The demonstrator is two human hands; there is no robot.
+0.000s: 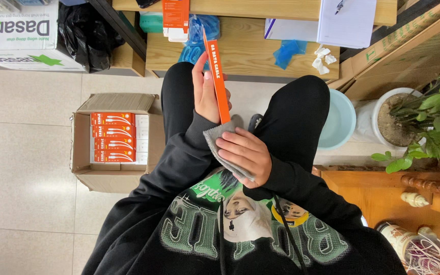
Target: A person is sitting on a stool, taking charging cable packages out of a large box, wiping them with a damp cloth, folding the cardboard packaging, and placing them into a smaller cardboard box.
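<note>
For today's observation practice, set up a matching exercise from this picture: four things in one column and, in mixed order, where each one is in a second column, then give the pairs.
Things
1. Slim orange cardboard box
2. Grey cloth
3. Open brown carton of orange packs
4. Green potted plant in a white pot

Places
A. On the tiled floor, on the picture's left side
B. Held upright in the left hand
C. At the picture's right edge, beside a pale blue basin
D. Under the fingers of the right hand

Pairs: 1-B, 2-D, 3-A, 4-C
</note>
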